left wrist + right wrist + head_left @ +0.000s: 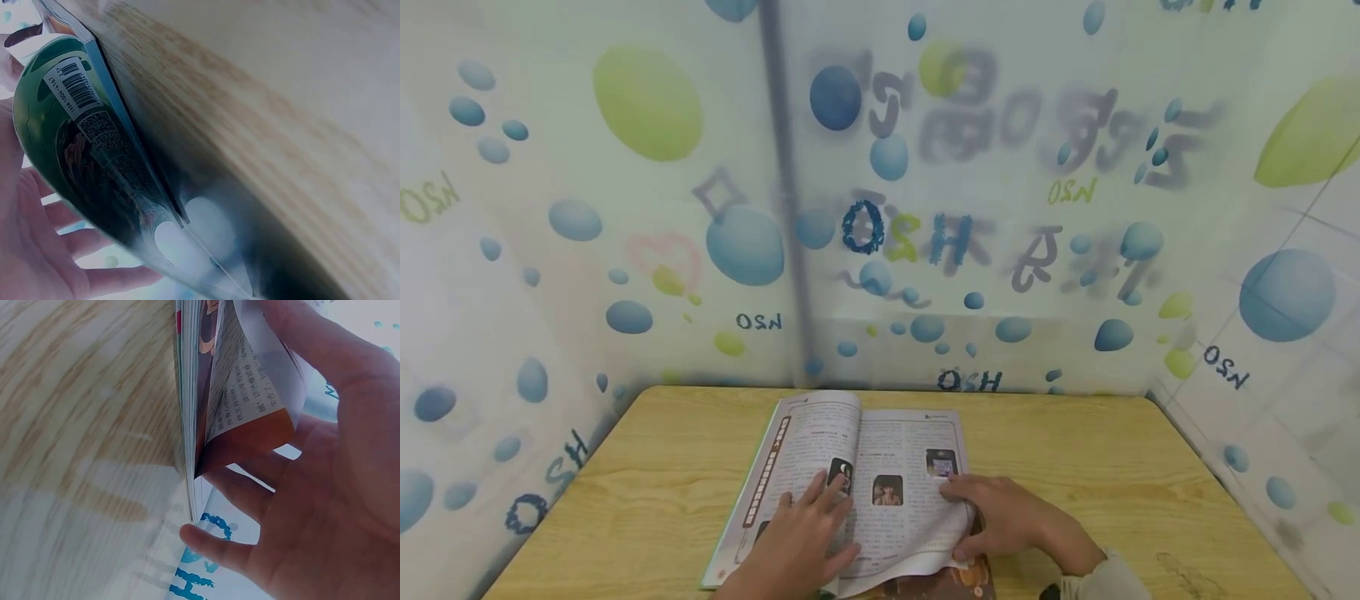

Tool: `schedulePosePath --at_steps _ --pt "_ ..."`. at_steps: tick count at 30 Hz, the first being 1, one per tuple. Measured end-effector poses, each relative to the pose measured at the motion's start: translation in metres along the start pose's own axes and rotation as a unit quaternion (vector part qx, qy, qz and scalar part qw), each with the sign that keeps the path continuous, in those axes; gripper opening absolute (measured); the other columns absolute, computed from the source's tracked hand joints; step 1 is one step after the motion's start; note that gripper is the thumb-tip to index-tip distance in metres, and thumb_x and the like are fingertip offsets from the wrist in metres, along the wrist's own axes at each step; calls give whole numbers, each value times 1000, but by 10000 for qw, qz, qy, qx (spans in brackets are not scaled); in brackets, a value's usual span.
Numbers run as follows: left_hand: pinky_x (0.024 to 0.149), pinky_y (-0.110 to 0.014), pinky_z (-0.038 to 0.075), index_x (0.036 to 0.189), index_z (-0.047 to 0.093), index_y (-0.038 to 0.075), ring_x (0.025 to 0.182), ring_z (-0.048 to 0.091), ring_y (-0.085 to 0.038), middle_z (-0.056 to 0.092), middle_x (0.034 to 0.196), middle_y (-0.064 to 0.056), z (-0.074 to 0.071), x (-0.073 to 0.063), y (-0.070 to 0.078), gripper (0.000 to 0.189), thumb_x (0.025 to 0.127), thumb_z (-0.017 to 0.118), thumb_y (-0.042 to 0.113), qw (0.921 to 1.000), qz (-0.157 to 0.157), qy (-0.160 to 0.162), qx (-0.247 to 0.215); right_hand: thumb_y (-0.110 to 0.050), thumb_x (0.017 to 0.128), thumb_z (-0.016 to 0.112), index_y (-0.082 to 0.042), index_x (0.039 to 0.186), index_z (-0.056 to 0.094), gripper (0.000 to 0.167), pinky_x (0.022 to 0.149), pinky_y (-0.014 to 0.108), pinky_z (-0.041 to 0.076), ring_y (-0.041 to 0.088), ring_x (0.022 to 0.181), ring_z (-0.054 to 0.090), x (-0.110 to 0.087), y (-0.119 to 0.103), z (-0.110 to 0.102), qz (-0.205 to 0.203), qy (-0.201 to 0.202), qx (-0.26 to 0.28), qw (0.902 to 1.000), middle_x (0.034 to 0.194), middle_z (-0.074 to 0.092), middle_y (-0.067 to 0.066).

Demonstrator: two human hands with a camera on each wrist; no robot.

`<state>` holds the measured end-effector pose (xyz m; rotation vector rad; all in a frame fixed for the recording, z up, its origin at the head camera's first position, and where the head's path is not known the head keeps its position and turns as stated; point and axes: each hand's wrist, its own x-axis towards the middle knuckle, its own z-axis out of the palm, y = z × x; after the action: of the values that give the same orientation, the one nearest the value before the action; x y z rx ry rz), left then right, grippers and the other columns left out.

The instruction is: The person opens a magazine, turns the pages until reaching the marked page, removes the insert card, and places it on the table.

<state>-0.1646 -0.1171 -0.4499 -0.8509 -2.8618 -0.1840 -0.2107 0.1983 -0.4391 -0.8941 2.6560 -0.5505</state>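
Note:
An open magazine (910, 442) lies on the wooden table, its printed columns and small photos facing up. My left hand (801, 533) rests on the left page near the spine, fingers spread. In the left wrist view, the green back cover (47, 106) with a barcode bows up beside the left hand (37, 244). At the right edge, my right hand (1018, 521) holds a page between thumb and fingers. That page's lower corner curls up, baring a brown picture page (925, 583) below. In the right wrist view, the lifted page (250, 400) bends beside the right hand (331, 475); its fingertips there are partly hidden.
The wooden table (1112, 467) extends to both sides of the magazine. Behind and beside it hang pale curtain-like walls (1000, 292) printed with blue and green drops and mirrored lettering. A pale sleeve (1108, 579) covers the right wrist.

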Motion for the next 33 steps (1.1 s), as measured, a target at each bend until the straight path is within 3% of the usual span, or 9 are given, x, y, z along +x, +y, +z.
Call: schedulePosePath --at_steps 7,13,18,23,28,33 --pt "77 -68 49 118 70 9 128 51 -43 56 139 -15 -2 0 0 52 89 66 52 10000 -53 -56 30 -58 76 78 -13 139 58 80 103 50 43 26 130 52 1 2 -2 -75 31 63 9999 143 55 4" --pt "78 -69 49 118 70 9 128 51 -43 56 139 -16 -3 1 3 67 90 54 68 9994 -255 -122 -197 -59 77 77 -13 143 54 83 104 51 43 27 130 52 2 3 -3 -281 392 -50 9988 144 54 6" --pt "78 -69 48 118 69 7 129 50 -45 55 140 -18 -2 2 4 90 80 45 85 9991 -313 -249 -134 -57 78 77 -14 146 50 85 106 59 37 32 135 46 3 1 -3 -438 862 -117 9952 148 49 10" --pt "76 -67 50 122 68 6 130 49 -45 55 141 -18 -1 2 5 101 72 48 91 9994 -202 -259 125 -63 78 74 -14 150 44 93 106 62 33 34 139 41 6 -2 -4 -617 1248 -134 9902 152 44 13" --pt "78 -66 50 125 67 7 131 48 -44 53 143 -17 -3 1 5 99 73 49 89 9990 -133 -363 203 -66 78 71 -13 153 38 98 106 64 33 36 140 39 7 -5 -6 -754 1380 -78 9875 154 41 16" --pt "80 -61 52 123 67 10 126 54 -40 57 138 -16 -4 1 3 82 82 52 79 9987 89 -69 498 -64 80 70 -17 154 36 94 105 66 33 38 141 36 5 -8 -9 -687 1269 202 9893 156 38 15"
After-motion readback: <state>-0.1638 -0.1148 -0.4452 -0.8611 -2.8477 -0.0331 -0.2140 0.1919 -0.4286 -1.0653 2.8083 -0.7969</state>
